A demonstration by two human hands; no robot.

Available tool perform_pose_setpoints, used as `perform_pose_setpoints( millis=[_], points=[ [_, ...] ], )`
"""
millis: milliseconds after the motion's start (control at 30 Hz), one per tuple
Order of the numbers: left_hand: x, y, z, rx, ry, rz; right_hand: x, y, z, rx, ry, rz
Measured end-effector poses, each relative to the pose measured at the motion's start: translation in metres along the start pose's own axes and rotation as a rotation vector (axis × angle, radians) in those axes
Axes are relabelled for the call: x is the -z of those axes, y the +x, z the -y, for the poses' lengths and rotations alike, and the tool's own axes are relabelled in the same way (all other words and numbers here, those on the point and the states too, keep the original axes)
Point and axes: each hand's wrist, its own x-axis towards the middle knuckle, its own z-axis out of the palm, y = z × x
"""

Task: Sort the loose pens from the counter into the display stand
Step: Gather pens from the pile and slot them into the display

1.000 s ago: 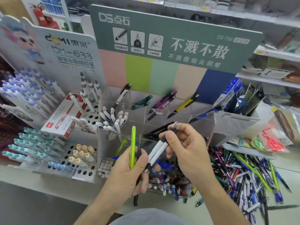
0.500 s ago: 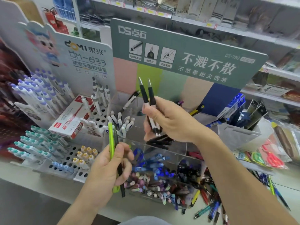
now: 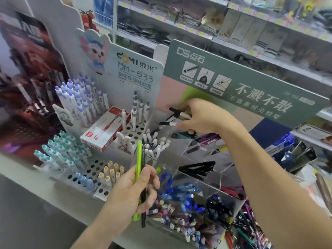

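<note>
My right hand (image 3: 201, 116) reaches to the back-left compartment of the clear acrylic display stand (image 3: 206, 178). It grips two white pens with black tips (image 3: 177, 116), which point left over that compartment. My left hand (image 3: 133, 192) stays low in front of the stand, closed on a lime-green pen (image 3: 138, 164) and a thin black pen (image 3: 143, 203), both held upright. The stand's compartments hold black, blue, purple and mixed pens. Loose pens (image 3: 249, 229) lie on the counter at the lower right.
A green header card (image 3: 251, 90) rises behind the stand. Left of it stands a white peg-hole display (image 3: 89, 169) with capped pens and a red-and-white pen box (image 3: 105, 129). Store shelves (image 3: 233, 24) fill the background.
My right hand has carried the two white pens up and left, from in front of me to the back-left compartment, turning them to point left. The view has swung right and down.
</note>
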Motion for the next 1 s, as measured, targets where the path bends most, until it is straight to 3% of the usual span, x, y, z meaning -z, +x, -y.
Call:
perform_pose_setpoints(
  millis=[267,600,767,933,1000],
  points=[
    [-0.001,0.006,-0.005,0.061,-0.034,0.044,-0.021,-0.005,-0.007,0.033,0.233,-0.235],
    [0.000,0.008,-0.006,0.075,-0.025,0.078,-0.017,0.003,0.001,0.073,0.043,-0.173],
    [-0.003,0.006,-0.008,0.062,-0.122,0.083,-0.032,0.005,0.007,0.048,0.310,-0.461],
    [-0.004,0.003,-0.007,0.019,-0.126,0.093,-0.072,-0.022,0.009,0.232,0.416,-0.758],
    [-0.006,0.002,-0.006,0.030,-0.133,0.087,-0.081,-0.044,0.012,0.257,0.502,-0.768]
  ],
)
